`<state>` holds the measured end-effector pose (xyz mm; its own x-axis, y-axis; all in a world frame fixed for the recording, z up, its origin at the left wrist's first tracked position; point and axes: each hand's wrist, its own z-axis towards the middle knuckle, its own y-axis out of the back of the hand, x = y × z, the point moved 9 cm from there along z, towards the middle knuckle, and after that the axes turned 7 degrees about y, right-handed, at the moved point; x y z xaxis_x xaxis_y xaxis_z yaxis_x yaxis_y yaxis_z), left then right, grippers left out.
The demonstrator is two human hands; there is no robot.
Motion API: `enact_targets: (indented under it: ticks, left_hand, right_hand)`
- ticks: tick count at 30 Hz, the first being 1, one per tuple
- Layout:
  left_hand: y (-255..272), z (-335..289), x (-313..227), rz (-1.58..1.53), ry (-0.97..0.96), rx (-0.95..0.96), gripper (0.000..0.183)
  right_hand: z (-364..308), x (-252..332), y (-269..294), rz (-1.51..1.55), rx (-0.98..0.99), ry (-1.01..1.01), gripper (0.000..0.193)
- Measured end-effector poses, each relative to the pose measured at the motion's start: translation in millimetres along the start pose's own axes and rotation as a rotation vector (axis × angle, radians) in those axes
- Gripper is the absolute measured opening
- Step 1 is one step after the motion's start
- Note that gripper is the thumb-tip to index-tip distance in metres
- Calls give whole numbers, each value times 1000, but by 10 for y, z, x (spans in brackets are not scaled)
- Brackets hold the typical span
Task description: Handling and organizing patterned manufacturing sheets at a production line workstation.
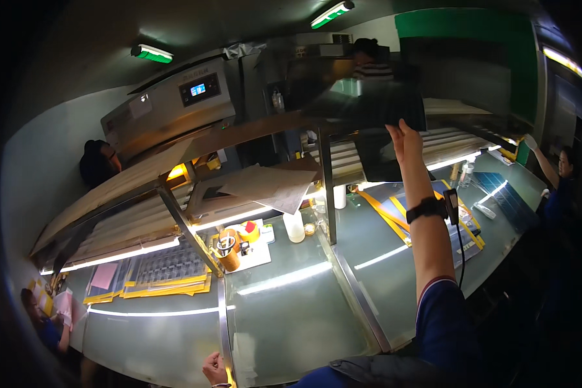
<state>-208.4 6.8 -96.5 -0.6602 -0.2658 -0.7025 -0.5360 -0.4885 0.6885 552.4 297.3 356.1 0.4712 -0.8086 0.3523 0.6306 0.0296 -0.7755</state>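
Observation:
My right hand [405, 139] is raised at the end of a stretched-out arm, up at the level of the top shelf. Its thumb and fingers pinch the lower edge of a dark, glossy sheet [368, 107], slightly see-through and reflecting light. Low in the view, my left hand [215, 370] hovers by the near edge of the glass-topped table [291, 317]. Its fingers are loosely curled in, and nothing shows between them. A black band [427, 209] with a small device and cable circles my right wrist.
Above the table runs a shelf [174, 161] on metal posts, with loose sheets [271, 184] below it. Yellow-edged films [168, 268], an orange cup of tools [227, 252] and a white bottle [294, 227] stand on the table. Co-workers are at left [42, 323], right [562, 187] and behind.

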Motion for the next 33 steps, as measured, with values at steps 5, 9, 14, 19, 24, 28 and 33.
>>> enact_targets:
  ticks: [5, 9, 14, 19, 24, 28, 33]
  left_hand:
    - [15, -294, 757, 109, 262, 85, 44]
    - [447, -673, -230, 31, 202, 30, 40]
    - [349, -594, -153, 138, 170, 76, 32]
    - [-99, -507, -955, -32, -59, 226, 13]
    - [29, -768, -922, -71, -140, 290, 12]
    - [-139, -966, -1255, -141, -331, 481, 14]
    - [-422, -1577, -1139, -469, -102, 1002, 37]
  right_hand:
    - [-111, -635, 218, -132, -28, -14, 44]
    - [-796, -110, 444, -801, -70, 467, 83]
    - [-758, -910, 1772, -313, -695, -229, 70]
    - [-180, -872, 2319, -88, -424, -287, 26]
    - [-1918, 32, 1918, 57, -272, -193, 32]
    - [-3922, 1572, 2566, -183, -350, -235, 40]
    - [-5675, 2336, 2170, -342, -409, -427, 37]
